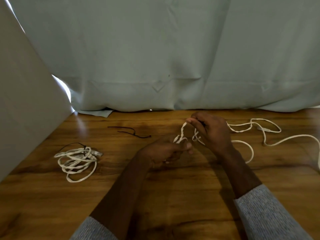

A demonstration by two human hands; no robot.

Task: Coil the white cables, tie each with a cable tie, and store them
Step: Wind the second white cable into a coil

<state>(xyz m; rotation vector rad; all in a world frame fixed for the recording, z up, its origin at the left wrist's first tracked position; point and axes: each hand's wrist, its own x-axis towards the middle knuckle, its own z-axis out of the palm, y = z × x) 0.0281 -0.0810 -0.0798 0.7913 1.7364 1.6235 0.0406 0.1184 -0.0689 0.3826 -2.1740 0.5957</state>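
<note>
Two white cables lie on the wooden table (52, 196): one coiled cable (76, 161), tied with a black cable tie (84, 147), and one loose cable (259, 132). The left hand (166, 151) and right hand (211, 129) both pinch the loose cable. Two spare cable ties (131, 131) lie near the curtain (155, 58).

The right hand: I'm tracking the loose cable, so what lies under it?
Under the right hand the loose white cable runs in from the right over the wooden table. A twisted loop shows beside its fingers; the stretch beneath the palm is covered.
</note>
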